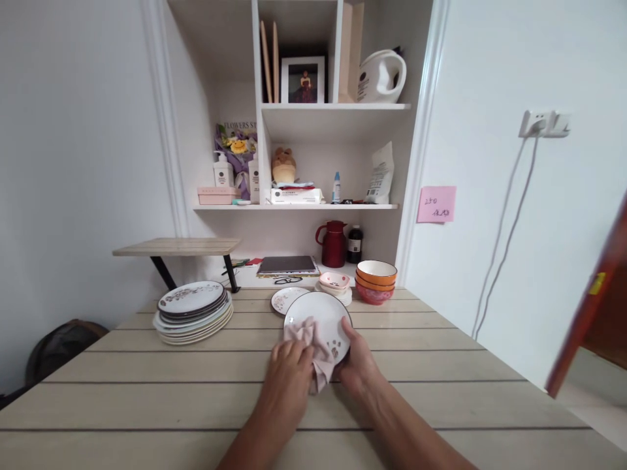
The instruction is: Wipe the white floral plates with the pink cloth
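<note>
The white plate (326, 310), tilted over the desk (455, 365), could slip if the left grip (289, 372), closed on the cloth (321, 359), presses too hard, because the right grip (361, 365) clasps only one side of its rim.

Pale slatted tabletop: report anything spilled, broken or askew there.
Nothing stands out: no spill or breakage shows. The round white dark-rimmed plate is tilted, but the right hand holds it; the left hand holds a pink cloth.
</note>
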The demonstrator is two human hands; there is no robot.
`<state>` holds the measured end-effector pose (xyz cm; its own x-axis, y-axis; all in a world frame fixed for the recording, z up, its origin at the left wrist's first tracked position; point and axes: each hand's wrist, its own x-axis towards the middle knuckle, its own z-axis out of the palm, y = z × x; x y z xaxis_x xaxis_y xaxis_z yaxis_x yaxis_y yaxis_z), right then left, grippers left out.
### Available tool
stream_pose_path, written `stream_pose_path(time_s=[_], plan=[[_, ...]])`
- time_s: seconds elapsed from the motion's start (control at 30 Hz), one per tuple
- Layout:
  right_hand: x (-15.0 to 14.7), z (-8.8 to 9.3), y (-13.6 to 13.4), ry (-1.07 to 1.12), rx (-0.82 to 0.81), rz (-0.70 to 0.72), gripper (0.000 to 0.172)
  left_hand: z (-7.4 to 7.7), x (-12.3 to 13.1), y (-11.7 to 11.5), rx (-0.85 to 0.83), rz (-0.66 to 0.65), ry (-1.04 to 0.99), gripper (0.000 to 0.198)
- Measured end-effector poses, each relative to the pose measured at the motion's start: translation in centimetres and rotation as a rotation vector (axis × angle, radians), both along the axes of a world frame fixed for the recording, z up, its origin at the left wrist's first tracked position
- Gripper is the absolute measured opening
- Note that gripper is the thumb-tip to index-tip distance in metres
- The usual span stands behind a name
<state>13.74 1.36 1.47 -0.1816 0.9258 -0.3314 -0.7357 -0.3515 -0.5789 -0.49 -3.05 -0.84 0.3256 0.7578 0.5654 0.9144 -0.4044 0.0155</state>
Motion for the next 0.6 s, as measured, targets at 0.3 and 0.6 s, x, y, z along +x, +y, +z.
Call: stream_pose_path(time_s=[0.3, 0.6], plan=[[-2.8, -0.5, -2.2, 0.046, 0.086, 0.232, 0.045, 1.3, -1.3, -0.1, 0.045, 0.071, -0.092, 0.039], [-1.7, -0.3, -1.4, 0.041, 0.056, 0.14, 0.046, 1.4, -0.8, -0.5, 0.085, 0.142, -0.053, 0.024]])
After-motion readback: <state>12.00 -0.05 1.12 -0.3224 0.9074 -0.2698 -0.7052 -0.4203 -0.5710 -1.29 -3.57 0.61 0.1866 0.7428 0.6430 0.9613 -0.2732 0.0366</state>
